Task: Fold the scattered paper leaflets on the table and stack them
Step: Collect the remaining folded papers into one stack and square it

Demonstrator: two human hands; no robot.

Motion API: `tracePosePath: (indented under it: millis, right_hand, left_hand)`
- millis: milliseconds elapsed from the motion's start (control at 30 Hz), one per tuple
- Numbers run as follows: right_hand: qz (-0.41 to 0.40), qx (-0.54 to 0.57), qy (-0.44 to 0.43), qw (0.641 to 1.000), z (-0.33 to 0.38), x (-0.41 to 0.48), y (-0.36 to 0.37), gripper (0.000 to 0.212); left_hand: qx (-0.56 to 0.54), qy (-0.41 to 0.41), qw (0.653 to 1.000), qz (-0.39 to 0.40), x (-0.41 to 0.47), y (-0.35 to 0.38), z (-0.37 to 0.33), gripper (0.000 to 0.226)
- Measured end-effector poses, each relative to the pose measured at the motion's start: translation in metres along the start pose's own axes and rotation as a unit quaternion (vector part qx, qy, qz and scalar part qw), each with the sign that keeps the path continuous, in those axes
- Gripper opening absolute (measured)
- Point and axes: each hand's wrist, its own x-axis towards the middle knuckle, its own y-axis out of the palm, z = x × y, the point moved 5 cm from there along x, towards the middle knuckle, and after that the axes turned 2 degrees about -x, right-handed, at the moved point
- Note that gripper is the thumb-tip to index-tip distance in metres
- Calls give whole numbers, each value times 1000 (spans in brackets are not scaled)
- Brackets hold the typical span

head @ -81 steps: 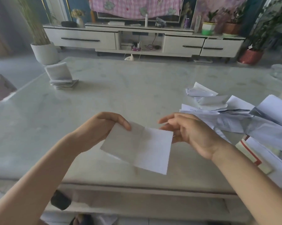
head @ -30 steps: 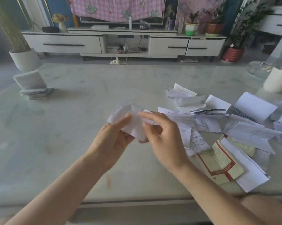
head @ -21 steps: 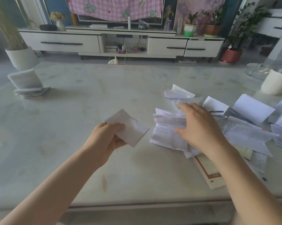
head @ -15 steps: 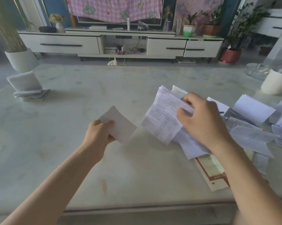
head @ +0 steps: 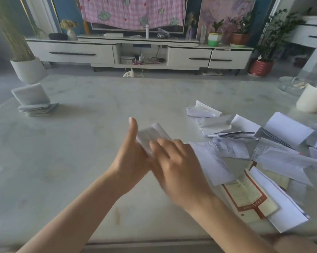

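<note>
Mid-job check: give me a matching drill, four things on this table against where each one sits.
Things:
1. stack of folded white paper leaflets
2. small folded white leaflet
3. red-bordered cream paper leaflet
4. cream cylindrical container

Places:
A. near right, in the loose pile
B. far left of the marble table
C. far right edge
D. between left hand and right hand

Pairs: 1-B, 2-D, 3-A, 4-C
</note>
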Motion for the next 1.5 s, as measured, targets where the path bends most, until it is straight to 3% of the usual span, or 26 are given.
tracePosePath:
  millis: [100, 167, 200, 300, 367, 433, 500, 600, 700, 733, 833, 900, 1000, 1067, 1133, 1200, 1267, 1300, 1400, 1500]
  right_hand:
    - [6, 116, 45, 992, -1, 1, -9, 40]
    - [-32, 25, 138, 990, -23, -2, -23, 33]
    - [-15, -47, 193, 980, -37, -5, -24, 40]
    - [167, -152, 332, 916, -68, -22, -23, 85]
    - [272, -168, 353, 880, -71, -34, -19, 75]
    - [266, -148, 312, 900, -70, -36, -20, 38]
    - [246, -152, 285, 914, -67, -33, -28, 23]
    - [151, -188, 265, 934, -66, -24, -40, 31]
    - [-32, -127, 207, 969, -46, -17, -49, 50]
    - [-42, -109, 178, 977, -34, -18, -41, 50]
    - [-5, -79, 102, 992, -2, -22, -11, 29]
    - [55, -30, 98, 993, 6, -25, 2, 32]
    - [30, 164, 111, 980, 0, -23, -11, 30]
    - [-31, 213, 151, 965, -22, -13, -26, 24]
    - [-38, 134, 186, 973, -54, -2, -29, 21]
    - [116, -4, 211, 971, -76, 3, -11, 29]
    - [261, -121, 220, 932, -82, -7, 9, 33]
    - [293, -153, 218, 918, -80, -12, 13, 33]
    - [262, -166, 202, 929, -75, -13, 10, 27]
    - [190, -37, 260, 946, -84, -8, 1, 10]
  left_hand:
    - [45, 54, 990, -126, -1, -12, 3, 23]
    - [96, 71, 975, -185, -1, -17, 2, 13]
    - [123, 76, 968, -205, -1, -18, 1, 14]
    - [175, 77, 960, -205, -3, -7, 0, 15]
    - [190, 63, 961, -190, -4, -2, 3, 15]
    - [192, 46, 964, -178, -5, 0, 5, 15]
    - [184, 38, 968, -166, -7, 2, 7, 18]
    - [147, 38, 979, -139, -10, 8, 10, 24]
    - [123, 31, 986, -104, -8, 15, 17, 30]
    - [98, 26, 991, -87, -8, 18, 21, 32]
    - [-5, -18, 999, -28, -9, 29, 33, 51]
    - [0, -33, 999, -26, -9, 25, 37, 62]
    - [36, 13, 996, -86, -6, 10, 31, 21]
    - [59, 39, 990, -123, -3, 1, 24, 14]
    - [84, 51, 988, -120, -2, -1, 17, 15]
    - [108, 40, 988, -101, -3, 0, 14, 16]
    - [123, 28, 987, -103, -3, -3, 12, 17]
    - [131, 25, 985, -108, -3, -5, 11, 16]
    - [146, 29, 983, -110, -4, -8, 8, 11]
    - [148, 47, 979, -131, -2, -11, 5, 7]
